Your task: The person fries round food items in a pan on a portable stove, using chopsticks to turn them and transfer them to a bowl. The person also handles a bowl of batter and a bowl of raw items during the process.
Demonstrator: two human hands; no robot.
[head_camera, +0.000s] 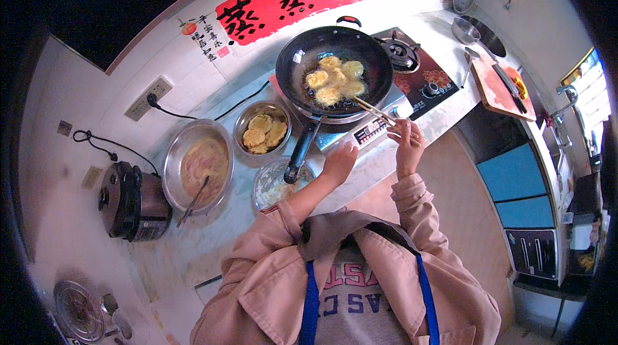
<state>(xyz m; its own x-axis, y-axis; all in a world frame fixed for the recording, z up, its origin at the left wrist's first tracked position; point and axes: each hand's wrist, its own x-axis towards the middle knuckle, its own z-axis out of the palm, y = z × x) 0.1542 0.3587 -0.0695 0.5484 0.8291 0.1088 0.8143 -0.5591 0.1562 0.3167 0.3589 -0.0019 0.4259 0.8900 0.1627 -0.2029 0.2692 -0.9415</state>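
My right hand (407,144) grips a pair of wooden chopsticks (374,111), whose tips reach into a black wok (290,65). Several golden battered pieces (328,95) sit in bubbling oil there. The wok stands on a silver induction cooker (333,138), its black handle (303,149) pointing towards me. At the cooker's front edge, just right of that handle, is my left hand (339,164), with no object visible in it. Left of the wok, a steel bowl (240,144) holds several fried pieces (260,135). A bowl with white residue (270,190) is partly hidden under the handle and my left forearm.
A large steel basin (170,164) of batter, a utensil leaning in it, stands beside an electric pressure cooker (137,202). A black cord (241,100) runs along the wall. Rightward are a gas stove (429,72) and a cutting board (487,82) bearing a knife (507,83).
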